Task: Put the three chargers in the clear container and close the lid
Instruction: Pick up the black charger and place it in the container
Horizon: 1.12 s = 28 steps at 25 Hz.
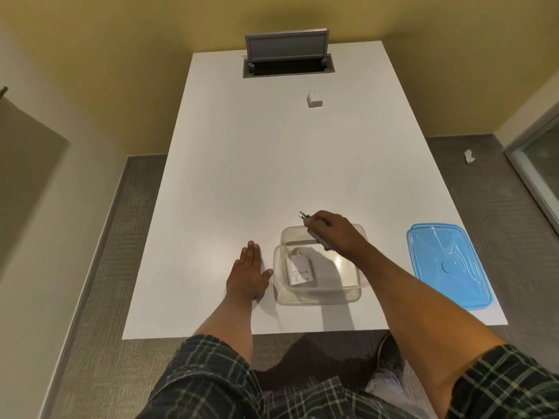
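Observation:
A clear container (pixel 320 293) stands near the table's front edge with one white charger (pixel 299 271) lying inside it. My right hand (pixel 335 232) hovers over the container's far rim, shut on a dark charger (pixel 314 231) whose metal pins point away to the left. A small white charger (pixel 314 99) sits far up the table. The blue lid (pixel 447 264) lies flat to the right of the container. My left hand (pixel 246 273) rests flat on the table, fingers together, just left of the container.
The white table (pixel 242 176) has an open grey cable hatch (pixel 287 63) at its far end. Grey carpet surrounds the table, with a white scrap (pixel 469 156) on the floor at the right. A glass door (pixel 541 170) is at the far right.

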Tool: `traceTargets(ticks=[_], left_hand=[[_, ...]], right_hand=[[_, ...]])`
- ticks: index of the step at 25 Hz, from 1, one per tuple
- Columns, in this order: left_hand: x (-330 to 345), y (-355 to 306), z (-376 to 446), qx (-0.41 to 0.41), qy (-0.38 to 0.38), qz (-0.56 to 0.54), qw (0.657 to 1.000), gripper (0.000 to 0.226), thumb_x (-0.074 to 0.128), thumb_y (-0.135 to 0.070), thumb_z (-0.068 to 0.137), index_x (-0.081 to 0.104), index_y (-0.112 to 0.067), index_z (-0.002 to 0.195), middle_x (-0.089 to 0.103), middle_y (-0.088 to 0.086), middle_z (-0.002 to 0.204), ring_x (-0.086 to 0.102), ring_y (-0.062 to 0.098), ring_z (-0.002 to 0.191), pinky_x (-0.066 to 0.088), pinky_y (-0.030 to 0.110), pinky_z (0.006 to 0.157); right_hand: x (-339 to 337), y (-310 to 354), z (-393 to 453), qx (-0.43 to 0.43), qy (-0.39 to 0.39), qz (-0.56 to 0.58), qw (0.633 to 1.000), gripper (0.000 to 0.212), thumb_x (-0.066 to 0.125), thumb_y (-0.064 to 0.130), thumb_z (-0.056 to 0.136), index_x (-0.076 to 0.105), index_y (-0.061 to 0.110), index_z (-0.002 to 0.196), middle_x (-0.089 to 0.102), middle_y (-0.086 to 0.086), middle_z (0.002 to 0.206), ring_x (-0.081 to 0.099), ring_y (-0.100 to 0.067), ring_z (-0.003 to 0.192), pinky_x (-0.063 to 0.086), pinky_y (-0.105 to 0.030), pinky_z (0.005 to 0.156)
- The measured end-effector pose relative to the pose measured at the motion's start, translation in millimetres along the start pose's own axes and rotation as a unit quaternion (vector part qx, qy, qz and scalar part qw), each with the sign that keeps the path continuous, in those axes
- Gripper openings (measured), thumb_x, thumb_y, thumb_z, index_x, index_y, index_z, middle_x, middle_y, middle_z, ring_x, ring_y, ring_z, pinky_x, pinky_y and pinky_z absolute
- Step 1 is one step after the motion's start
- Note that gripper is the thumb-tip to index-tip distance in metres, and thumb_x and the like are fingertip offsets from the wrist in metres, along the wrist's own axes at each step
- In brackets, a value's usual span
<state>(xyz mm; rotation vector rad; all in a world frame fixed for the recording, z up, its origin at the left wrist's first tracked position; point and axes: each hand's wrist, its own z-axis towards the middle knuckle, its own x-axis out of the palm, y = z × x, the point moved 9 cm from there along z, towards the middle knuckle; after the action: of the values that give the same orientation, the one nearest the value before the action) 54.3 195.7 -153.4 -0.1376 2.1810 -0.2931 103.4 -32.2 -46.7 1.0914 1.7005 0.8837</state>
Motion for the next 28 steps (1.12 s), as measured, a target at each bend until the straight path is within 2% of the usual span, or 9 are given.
traceTargets(ticks=[3, 5, 9, 11, 13, 16, 24, 28], left_hand=[[0, -2, 1, -0.002, 0.015, 0.001, 1.000, 0.079, 0.032, -0.045, 0.109, -0.013, -0.010, 0.162, -0.022, 0.006, 0.170, -0.013, 0.024, 0.160, 0.004, 0.043, 0.131], [-1, -1, 1, -0.004, 0.021, 0.006, 1.000, 0.080, 0.032, -0.046, 0.109, -0.014, -0.009, 0.162, -0.023, 0.007, 0.170, -0.013, 0.024, 0.160, 0.004, 0.043, 0.132], [1, 1, 0, -0.008, 0.029, 0.014, 0.999, 0.079, 0.032, -0.045, 0.109, -0.015, -0.010, 0.162, -0.024, 0.006, 0.170, -0.014, 0.023, 0.160, 0.005, 0.043, 0.132], [1, 1, 1, -0.011, 0.031, 0.012, 0.999, 0.080, 0.033, -0.045, 0.109, -0.015, -0.010, 0.162, -0.024, 0.005, 0.170, -0.014, 0.023, 0.160, 0.005, 0.042, 0.132], [0, 1, 2, -0.014, 0.036, 0.011, 0.999, 0.080, 0.033, -0.045, 0.109, -0.015, -0.010, 0.162, -0.024, 0.006, 0.170, -0.014, 0.023, 0.160, 0.005, 0.042, 0.132], [0, 2, 2, -0.014, 0.038, 0.014, 0.999, 0.080, 0.034, -0.045, 0.109, -0.015, -0.010, 0.162, -0.025, 0.006, 0.169, -0.014, 0.023, 0.160, 0.005, 0.043, 0.131], [1, 0, 1, -0.016, 0.053, 0.011, 0.998, 0.079, 0.034, -0.041, 0.110, -0.018, -0.010, 0.161, -0.028, 0.005, 0.168, -0.017, 0.023, 0.159, 0.003, 0.042, 0.132], [2, -1, 2, -0.013, 0.051, 0.010, 0.999, 0.079, 0.034, -0.041, 0.110, -0.017, -0.009, 0.161, -0.027, 0.006, 0.169, -0.016, 0.024, 0.160, 0.003, 0.043, 0.131]], right_hand=[[6, -5, -14, -0.011, 0.036, -0.198, 0.980, 0.037, 0.063, 0.065, 0.079, 0.063, 0.029, 0.085, 0.066, 0.008, 0.069, 0.061, -0.008, 0.058, 0.048, -0.027, 0.059], [9, -10, -19, -0.011, 0.041, -0.266, 0.963, 0.042, 0.062, 0.068, 0.079, 0.061, 0.027, 0.089, 0.067, 0.008, 0.072, 0.065, -0.010, 0.064, 0.052, -0.032, 0.064], [11, -30, -22, 0.024, 0.019, -0.384, 0.923, 0.043, 0.059, 0.056, 0.088, 0.060, 0.014, 0.100, 0.068, -0.001, 0.091, 0.066, -0.023, 0.087, 0.053, -0.037, 0.076], [17, -43, -23, 0.051, 0.021, -0.398, 0.916, 0.032, 0.054, 0.044, 0.092, 0.060, 0.013, 0.095, 0.071, -0.005, 0.090, 0.068, -0.026, 0.090, 0.054, -0.037, 0.075], [22, -53, -26, 0.082, 0.014, -0.398, 0.913, 0.029, 0.050, 0.036, 0.094, 0.061, 0.010, 0.099, 0.071, -0.008, 0.095, 0.068, -0.028, 0.094, 0.054, -0.036, 0.074], [28, -60, -26, 0.097, -0.010, -0.412, 0.906, 0.033, 0.049, 0.035, 0.095, 0.062, 0.008, 0.108, 0.069, -0.009, 0.105, 0.067, -0.029, 0.098, 0.049, -0.035, 0.072], [35, -66, -27, 0.103, -0.022, -0.436, 0.894, 0.018, 0.053, 0.024, 0.091, 0.064, 0.010, 0.095, 0.070, -0.008, 0.098, 0.068, -0.030, 0.091, 0.039, -0.031, 0.063], [34, -64, -27, 0.098, -0.037, -0.436, 0.894, 0.023, 0.052, 0.025, 0.093, 0.058, 0.008, 0.108, 0.069, -0.009, 0.103, 0.067, -0.031, 0.095, 0.041, -0.032, 0.066]])
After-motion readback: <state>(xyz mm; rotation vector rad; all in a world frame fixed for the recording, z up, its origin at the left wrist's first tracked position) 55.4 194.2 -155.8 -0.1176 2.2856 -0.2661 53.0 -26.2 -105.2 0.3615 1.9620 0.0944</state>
